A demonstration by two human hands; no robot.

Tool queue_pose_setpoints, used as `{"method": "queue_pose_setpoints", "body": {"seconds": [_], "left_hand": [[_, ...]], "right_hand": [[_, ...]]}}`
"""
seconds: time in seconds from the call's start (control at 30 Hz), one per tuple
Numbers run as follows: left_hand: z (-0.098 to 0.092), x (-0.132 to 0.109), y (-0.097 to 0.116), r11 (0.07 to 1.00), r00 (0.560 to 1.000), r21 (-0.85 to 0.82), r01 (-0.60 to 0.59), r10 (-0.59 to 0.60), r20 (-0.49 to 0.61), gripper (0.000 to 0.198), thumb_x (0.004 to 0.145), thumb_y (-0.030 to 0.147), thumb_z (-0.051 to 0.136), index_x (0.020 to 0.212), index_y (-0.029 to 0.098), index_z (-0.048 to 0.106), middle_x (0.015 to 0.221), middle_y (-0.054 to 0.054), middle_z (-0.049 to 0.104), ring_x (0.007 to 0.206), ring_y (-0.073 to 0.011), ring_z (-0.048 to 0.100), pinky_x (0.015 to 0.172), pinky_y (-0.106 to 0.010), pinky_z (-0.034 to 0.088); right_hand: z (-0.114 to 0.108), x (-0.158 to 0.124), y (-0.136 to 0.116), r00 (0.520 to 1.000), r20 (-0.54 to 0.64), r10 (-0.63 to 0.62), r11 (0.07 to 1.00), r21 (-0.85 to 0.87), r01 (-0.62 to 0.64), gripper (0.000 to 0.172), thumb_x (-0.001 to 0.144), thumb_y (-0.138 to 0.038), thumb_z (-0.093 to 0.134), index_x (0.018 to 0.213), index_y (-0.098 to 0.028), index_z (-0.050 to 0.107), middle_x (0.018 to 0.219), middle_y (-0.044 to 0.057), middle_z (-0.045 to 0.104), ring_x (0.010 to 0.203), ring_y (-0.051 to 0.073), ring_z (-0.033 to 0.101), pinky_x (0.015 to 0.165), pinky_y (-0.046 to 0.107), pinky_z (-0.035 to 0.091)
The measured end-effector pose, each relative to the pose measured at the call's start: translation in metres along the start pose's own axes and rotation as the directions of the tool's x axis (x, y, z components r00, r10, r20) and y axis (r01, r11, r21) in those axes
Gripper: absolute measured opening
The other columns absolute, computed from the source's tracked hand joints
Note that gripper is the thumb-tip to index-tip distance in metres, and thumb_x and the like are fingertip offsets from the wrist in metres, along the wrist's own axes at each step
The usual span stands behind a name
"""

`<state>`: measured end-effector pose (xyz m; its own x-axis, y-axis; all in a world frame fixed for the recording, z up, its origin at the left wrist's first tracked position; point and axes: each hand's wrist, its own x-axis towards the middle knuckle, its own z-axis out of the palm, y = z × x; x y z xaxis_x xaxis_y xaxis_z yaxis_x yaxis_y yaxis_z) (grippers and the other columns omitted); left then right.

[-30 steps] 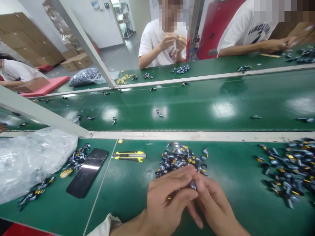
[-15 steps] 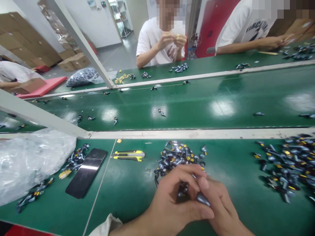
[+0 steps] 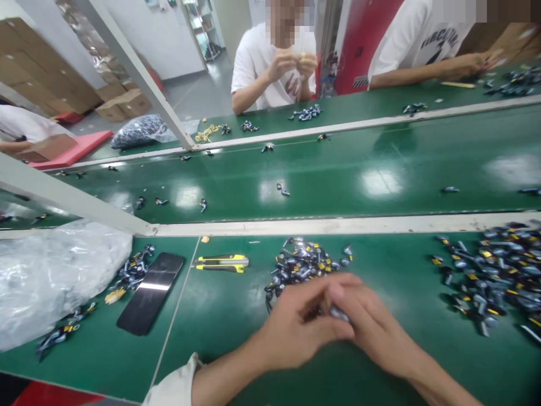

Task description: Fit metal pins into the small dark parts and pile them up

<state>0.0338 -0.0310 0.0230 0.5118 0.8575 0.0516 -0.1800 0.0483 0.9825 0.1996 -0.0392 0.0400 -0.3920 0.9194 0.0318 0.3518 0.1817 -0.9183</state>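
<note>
Both my hands meet over the near green worktop around a small glossy blue-grey earbud (image 3: 339, 314), most of it covered by fingers. My left hand (image 3: 296, 330) curls about it from the left, thumb and fingertips closed on it. From the right, my right hand (image 3: 376, 324) presses its thumb and fingers against the same piece. Just beyond the knuckles lies a pile of similar earbuds (image 3: 298, 262), dark and blue-grey with yellow bits. A larger earbud heap (image 3: 494, 276) spreads out at the right.
Left of the pile lie a yellow-black box cutter (image 3: 222, 263), a black phone (image 3: 150, 293) and a clear plastic bag (image 3: 54, 276). A white rail (image 3: 270, 226) separates the worktop from a green conveyor belt (image 3: 338, 180) carrying scattered earbuds. Co-workers (image 3: 274, 67) sit across it.
My joined hands have shifted slightly up and left, and the earbud between them has turned and is more covered. Pieces on the belt have drifted a little to the right.
</note>
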Motion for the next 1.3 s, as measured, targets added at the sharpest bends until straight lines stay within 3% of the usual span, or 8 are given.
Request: {"method": "queue_pose_setpoints", "body": {"seconds": [0.13,0.3,0.4,0.57,0.8,0.93,1.1,1.3], "left_hand": [[-0.031,0.020,-0.010,0.915,0.934,0.376,0.145,-0.001,-0.358,0.027,0.094,0.027,0.065,0.120,0.021,0.074,0.120,-0.006,0.077,0.112,-0.0229,0.072,0.105,-0.035,0.052],[-0.052,0.026,-0.010,0.881,0.899,0.449,0.152,0.065,-0.432,0.020,0.096,0.025,0.060,0.103,0.017,0.077,0.094,-0.006,0.081,0.083,-0.0202,0.075,0.082,-0.031,0.057],[-0.046,0.022,-0.009,0.873,0.901,0.468,0.134,0.089,-0.425,0.020,0.095,0.023,0.060,0.102,0.018,0.078,0.089,-0.004,0.081,0.072,-0.0180,0.073,0.074,-0.029,0.057],[-0.036,0.018,-0.007,0.856,0.905,0.508,0.097,0.137,-0.403,0.021,0.095,0.021,0.060,0.100,0.019,0.079,0.090,-0.004,0.081,0.076,-0.0185,0.073,0.080,-0.030,0.057],[-0.051,0.018,-0.012,0.881,0.842,0.459,0.116,0.158,-0.516,0.022,0.096,0.026,0.060,0.109,0.017,0.076,0.102,-0.008,0.079,0.091,-0.0206,0.072,0.088,-0.033,0.055],[-0.056,0.022,-0.022,0.911,0.826,0.395,0.121,0.128,-0.548,0.023,0.095,0.026,0.060,0.110,0.017,0.076,0.101,-0.008,0.078,0.089,-0.0201,0.072,0.083,-0.031,0.056],[-0.053,0.023,-0.021,0.922,0.837,0.367,0.121,0.104,-0.538,0.020,0.093,0.025,0.063,0.105,0.017,0.077,0.094,-0.007,0.078,0.083,-0.0187,0.071,0.077,-0.028,0.055],[-0.058,0.022,-0.015,0.933,0.838,0.339,0.120,0.088,-0.539,0.019,0.092,0.025,0.063,0.103,0.017,0.077,0.090,-0.006,0.077,0.080,-0.0179,0.070,0.076,-0.028,0.054]], "right_hand": [[-0.053,0.058,0.039,0.980,-0.161,0.120,0.818,-0.543,-0.190,0.045,0.103,-0.042,0.041,0.069,-0.021,0.060,0.065,0.002,0.067,0.062,0.019,0.064,0.062,0.028,0.046],[-0.105,0.129,0.089,0.905,-0.414,0.098,0.662,-0.652,-0.370,0.027,0.101,-0.030,0.052,0.093,-0.014,0.072,0.104,0.016,0.073,0.099,0.029,0.069,0.086,0.040,0.050],[-0.092,0.159,0.093,0.907,-0.421,0.018,0.640,-0.692,-0.334,0.026,0.099,-0.033,0.062,0.119,-0.016,0.066,0.127,0.011,0.066,0.112,0.027,0.065,0.096,0.049,0.052],[-0.048,0.204,0.079,0.981,-0.186,-0.056,0.693,-0.714,-0.096,0.032,0.099,-0.032,0.064,0.128,-0.019,0.062,0.131,0.010,0.064,0.109,0.025,0.067,0.091,0.047,0.057],[-0.045,0.162,0.069,0.996,0.022,-0.084,0.778,-0.624,0.079,0.017,0.100,-0.022,0.062,0.114,-0.017,0.069,0.119,0.007,0.071,0.107,0.022,0.069,0.094,0.043,0.056],[-0.037,0.129,0.070,0.999,-0.040,-0.032,0.785,-0.619,0.000,0.025,0.100,-0.013,0.054,0.120,-0.017,0.070,0.121,0.011,0.071,0.110,0.022,0.068,0.101,0.036,0.052],[-0.021,0.163,0.070,0.982,-0.162,0.099,0.780,-0.600,-0.178,0.030,0.100,-0.035,0.062,0.124,-0.017,0.064,0.121,0.010,0.068,0.100,0.023,0.069,0.088,0.045,0.058],[-0.029,0.177,0.053,0.993,-0.075,0.088,0.870,-0.480,-0.113,0.025,0.099,-0.028,0.064,0.120,-0.016,0.067,0.121,0.009,0.070,0.103,0.023,0.070,0.090,0.045,0.058]]}}
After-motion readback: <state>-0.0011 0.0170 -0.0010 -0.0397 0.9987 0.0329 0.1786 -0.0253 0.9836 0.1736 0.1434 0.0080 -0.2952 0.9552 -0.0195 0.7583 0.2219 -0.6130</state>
